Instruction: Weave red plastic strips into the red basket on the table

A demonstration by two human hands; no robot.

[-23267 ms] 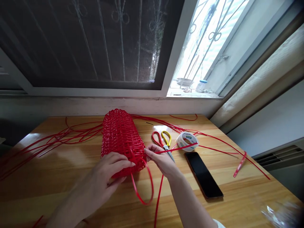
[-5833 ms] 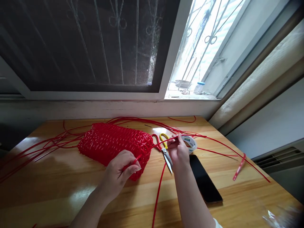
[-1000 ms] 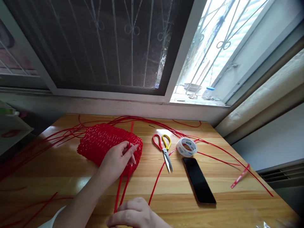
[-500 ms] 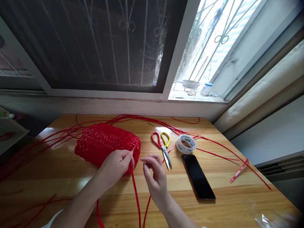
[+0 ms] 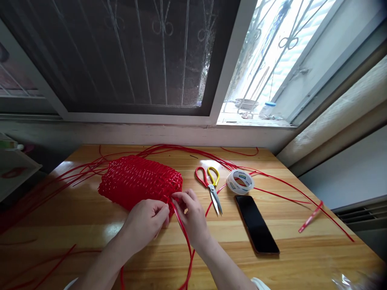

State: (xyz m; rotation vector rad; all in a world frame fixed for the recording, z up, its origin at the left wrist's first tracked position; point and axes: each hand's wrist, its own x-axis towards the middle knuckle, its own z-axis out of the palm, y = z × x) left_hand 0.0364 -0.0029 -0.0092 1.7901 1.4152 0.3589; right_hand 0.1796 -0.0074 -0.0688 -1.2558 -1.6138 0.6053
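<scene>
A red woven basket (image 5: pixel 140 177) lies on its side on the wooden table, left of the middle. Against its lower right corner my left hand (image 5: pixel 148 219) is closed, the fingertips pinched on the weave or a strip end; the exact hold is hidden by the hand. My right hand (image 5: pixel 190 213) pinches a red plastic strip (image 5: pixel 183 229) close to that same corner. From there the strip hangs down toward the front table edge, crossing another strand.
Scissors (image 5: pixel 213 191) with red and yellow handles lie right of the basket. Beyond them are a tape roll (image 5: pixel 240 181) and a black phone (image 5: pixel 256 225). Long red strips (image 5: pixel 208 153) run behind the basket. Clear plastic (image 5: pixel 344 280) lies at the front right of the table (image 5: pixel 229 262).
My right hand has moved left to the basket's corner and closed on the strip. My left hand has shifted slightly down, and the view has turned a little.
</scene>
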